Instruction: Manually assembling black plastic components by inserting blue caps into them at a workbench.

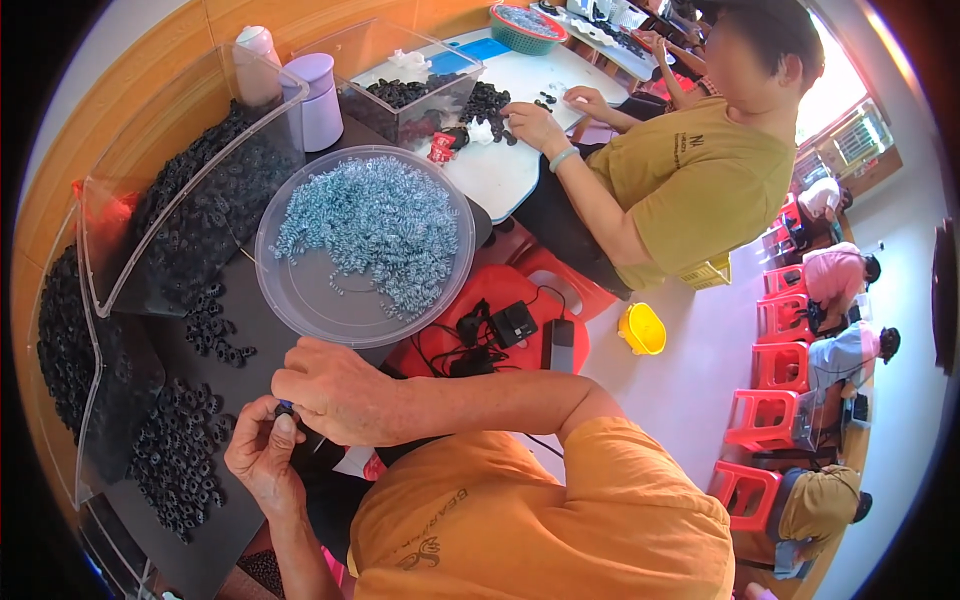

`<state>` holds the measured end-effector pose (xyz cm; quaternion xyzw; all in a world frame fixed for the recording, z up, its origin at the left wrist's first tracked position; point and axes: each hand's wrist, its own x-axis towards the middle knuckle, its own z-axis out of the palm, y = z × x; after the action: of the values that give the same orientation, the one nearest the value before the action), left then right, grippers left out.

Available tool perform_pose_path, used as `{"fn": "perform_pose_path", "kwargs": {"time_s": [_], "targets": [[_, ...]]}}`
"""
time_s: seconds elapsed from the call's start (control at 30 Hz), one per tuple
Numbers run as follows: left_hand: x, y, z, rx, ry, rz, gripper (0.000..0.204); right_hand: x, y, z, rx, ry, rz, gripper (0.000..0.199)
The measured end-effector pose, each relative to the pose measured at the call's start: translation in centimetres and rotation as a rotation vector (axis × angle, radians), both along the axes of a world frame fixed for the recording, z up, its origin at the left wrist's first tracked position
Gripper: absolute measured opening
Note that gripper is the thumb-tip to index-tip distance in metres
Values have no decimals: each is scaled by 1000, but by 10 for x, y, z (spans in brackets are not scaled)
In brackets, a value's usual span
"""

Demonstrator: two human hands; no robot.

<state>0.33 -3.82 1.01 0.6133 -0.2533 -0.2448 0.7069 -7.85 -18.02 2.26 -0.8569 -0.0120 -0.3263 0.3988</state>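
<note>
My left hand (262,458) pinches a small dark part (285,408) between thumb and fingertips, near the table's edge. Bent over that same part from above, my right hand (338,392) has its fingers closed together; whatever sits inside them is hidden. Just beyond the hands stands a round clear plastic tub (312,312) holding a heap of small silvery-blue coil springs (385,225). Loose small black plastic pieces (180,455) lie in a pile left of my left hand, and a smaller cluster (215,328) lies farther up the dark table (255,350).
Clear bins (165,235) full of black pieces line the left side, with a lilac canister (318,105) behind. A red stool (500,290) holds cables and adapters. A co-worker (690,180) handles black pieces at a white table (500,175). A yellow basket (642,330) stands on the floor.
</note>
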Motion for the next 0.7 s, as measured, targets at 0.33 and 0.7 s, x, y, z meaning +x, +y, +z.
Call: {"fn": "perform_pose_path", "kwargs": {"time_s": [0.33,0.7], "targets": [[3,7,1,63,2,95,14,6,11,-3,61,-97,-31,11],[-3,15,4,-98,182,138,15,7,30,-8,-14,-141,-32,24]]}}
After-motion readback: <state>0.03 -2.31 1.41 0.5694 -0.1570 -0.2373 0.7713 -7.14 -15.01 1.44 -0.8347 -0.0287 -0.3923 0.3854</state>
